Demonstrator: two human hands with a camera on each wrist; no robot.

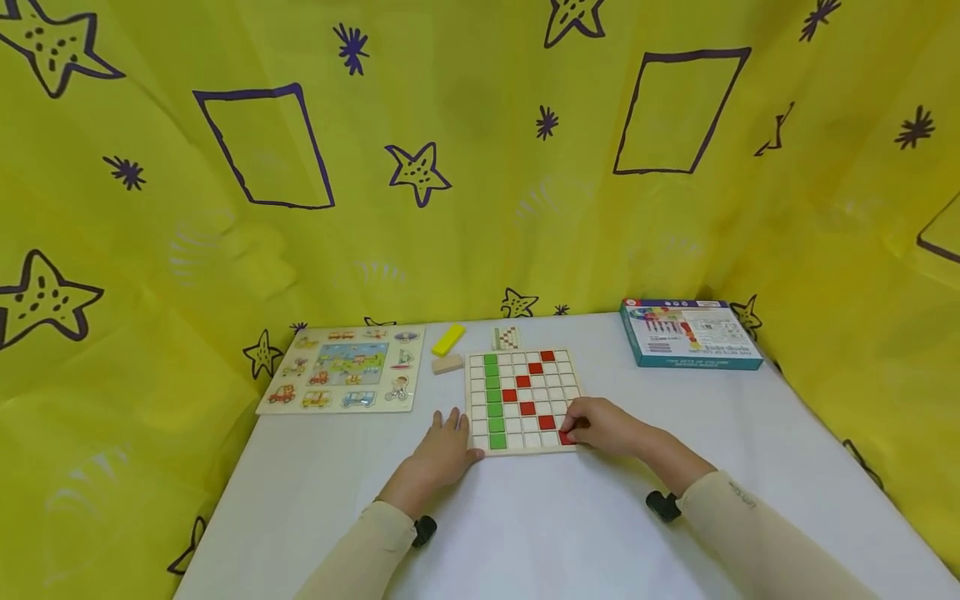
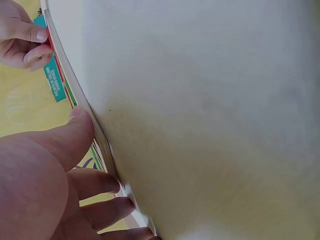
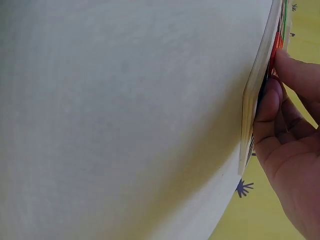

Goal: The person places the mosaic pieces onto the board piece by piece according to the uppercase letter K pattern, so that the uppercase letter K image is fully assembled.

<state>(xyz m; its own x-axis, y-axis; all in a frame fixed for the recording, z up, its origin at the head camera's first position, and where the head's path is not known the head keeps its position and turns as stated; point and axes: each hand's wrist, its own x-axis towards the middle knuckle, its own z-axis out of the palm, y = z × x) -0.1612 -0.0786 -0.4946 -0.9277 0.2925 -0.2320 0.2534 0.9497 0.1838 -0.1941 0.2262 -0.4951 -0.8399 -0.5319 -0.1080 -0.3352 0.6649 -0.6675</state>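
A square wooden grid board [image 1: 525,452] lies on the white table, its cells mostly white. Green tiles [image 1: 494,398] fill one column near its left side, and red tiles [image 1: 528,408] form two slanting lines beside it. At the front right corner my right hand [image 1: 600,425] pinches a red tile [image 1: 566,438] between thumb and fingertips, low over the bottom row. My left hand [image 1: 441,454] rests at the board's left front corner. Its thumb [image 2: 80,127] touches the edge and the fingers are spread and relaxed. A small pattern card [image 1: 506,337] lies behind the board.
Left of the board are a yellow bar [image 1: 448,340] and a plain wooden block [image 1: 447,364]. Farther left lies a picture puzzle board [image 1: 386,406] with vehicles. A flat teal-edged box [image 1: 690,333] sits at the back right. Yellow patterned cloth [image 1: 480,233] surrounds the table.
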